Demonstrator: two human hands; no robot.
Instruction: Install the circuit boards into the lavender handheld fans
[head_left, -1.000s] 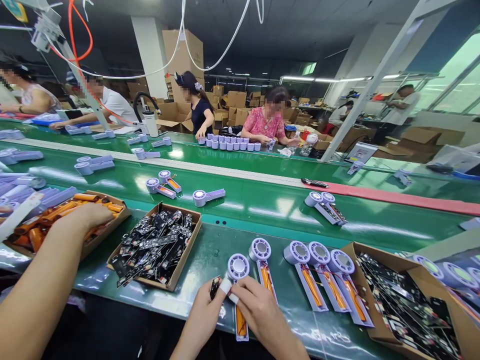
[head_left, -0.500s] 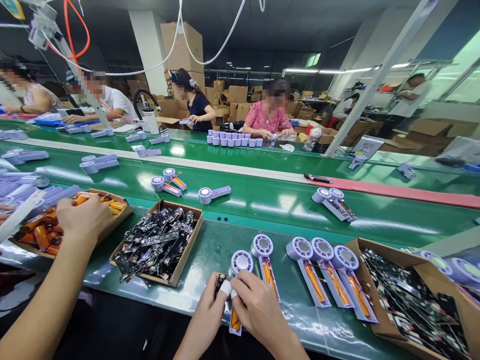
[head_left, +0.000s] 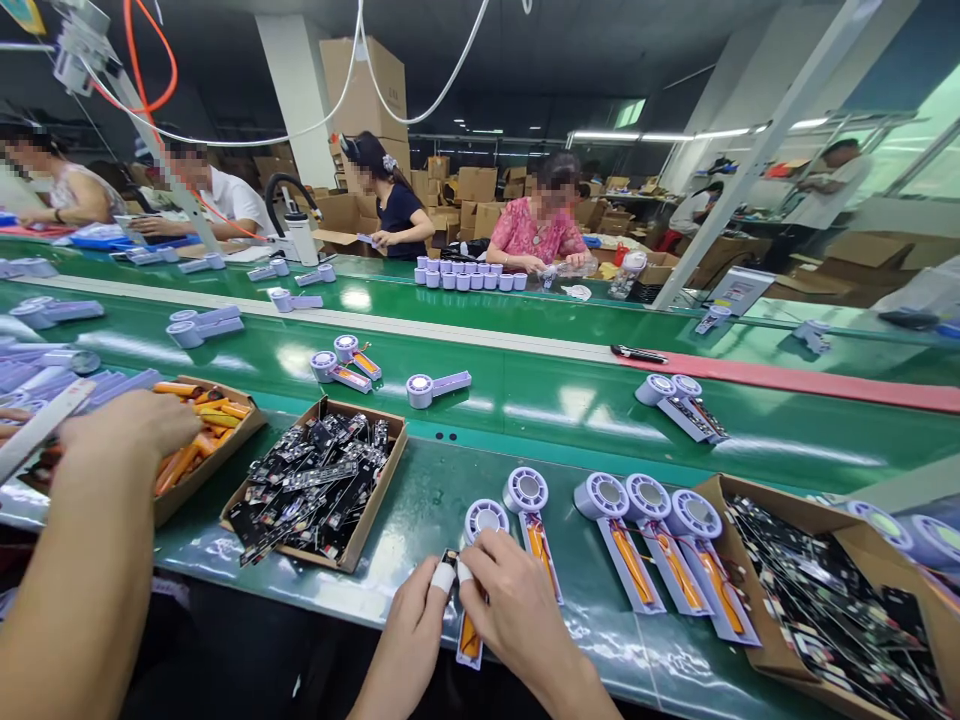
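Observation:
My left hand [head_left: 411,622] pinches a small black circuit board [head_left: 450,557], most of which the fingers hide. My right hand [head_left: 519,612] meets it there, thumb and fingers closed at the board's edge; whether a wire is between them I cannot tell. White covers wrap the thumb and a fingertip. Beneath both hands lies a lilac handheld fan [head_left: 486,517], its open handle holding an orange battery [head_left: 470,638]. Just right of it rests a second open fan [head_left: 526,490], also with an orange battery. To the left stands a cardboard tray of black circuit boards [head_left: 315,480].
Another person's hand [head_left: 131,430] reaches over a box of orange batteries [head_left: 217,420] at the left. Several open fans [head_left: 649,497] lie at the right beside a box of boards [head_left: 832,590]. More fans [head_left: 420,390] sit on the green conveyor belt [head_left: 540,375]. Co-workers sit across.
My hands stay nearly in place, the circuit board turning slightly between them. Fans on the belt have shifted a little to the right. The other person's hand has moved left over the batteries.

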